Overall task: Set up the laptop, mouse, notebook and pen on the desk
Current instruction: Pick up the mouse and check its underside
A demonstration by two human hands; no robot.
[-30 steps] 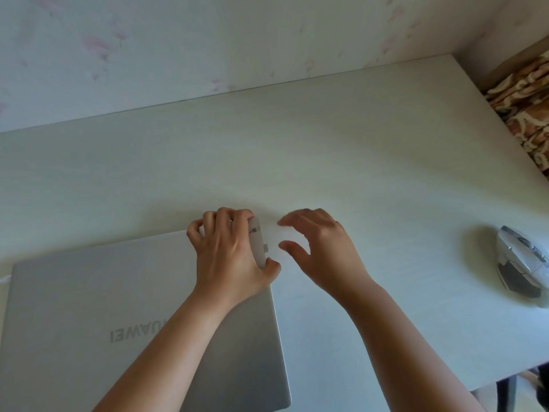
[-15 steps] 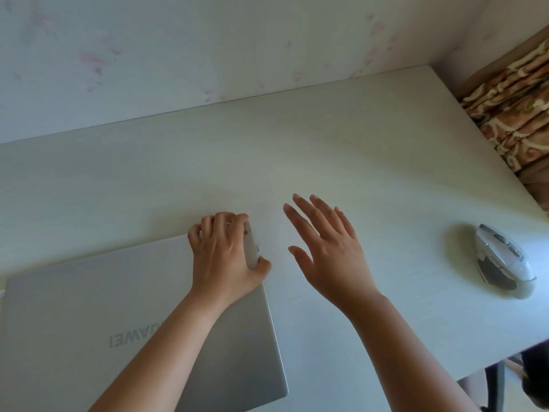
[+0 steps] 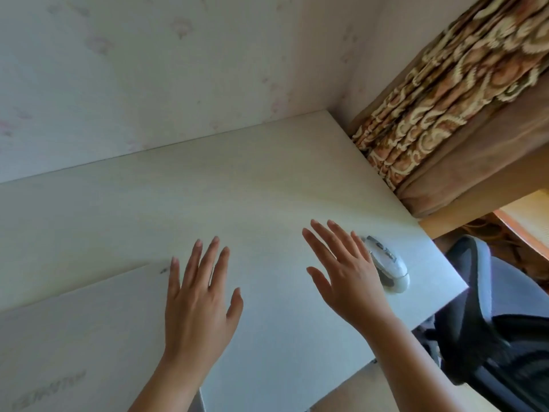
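A closed silver laptop (image 3: 80, 331) lies flat on the white desk (image 3: 208, 188) at the lower left, logo side up. My left hand (image 3: 202, 298) hovers over its right rear corner, fingers spread, holding nothing. My right hand (image 3: 341, 275) is open too, fingers apart, over the bare desk just left of the white mouse (image 3: 389, 269). The mouse sits near the desk's right front corner, partly hidden behind my right hand. No notebook or pen is in view.
A wall runs along the desk's back edge. A patterned brown curtain (image 3: 439, 93) hangs past the right edge. A dark office chair (image 3: 499, 328) stands beyond the desk's right front corner.
My left hand has let go of the laptop's corner and opened flat. My right hand has moved right toward the mouse. The view has swung right, showing the curtain and chair.
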